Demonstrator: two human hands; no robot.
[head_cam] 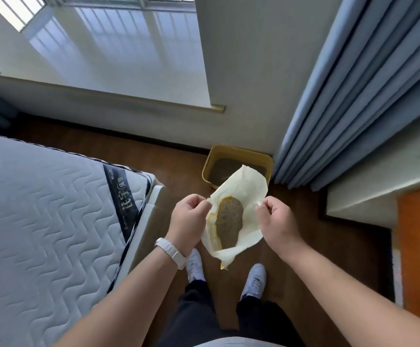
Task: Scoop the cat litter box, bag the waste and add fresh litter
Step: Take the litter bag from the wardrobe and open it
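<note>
I stand holding a pale yellow-white bag [242, 194] open in front of me. Grey-brown litter [229, 225] lies inside it. My left hand [188, 221] pinches the bag's left edge, and my right hand [276, 222] pinches its right edge. On the wood floor beyond the bag sits a yellow litter box [219, 156] with grey litter in it, pushed into the corner below the wall. The bag's far flap covers part of the box.
A quilted mattress [41, 221] on a bed frame fills the left side. Blue curtains [359, 96] hang at the right, beside a white and orange cabinet [419, 234]. A window sill [118, 66] runs above the box. My shoes [254, 281] stand on the floor.
</note>
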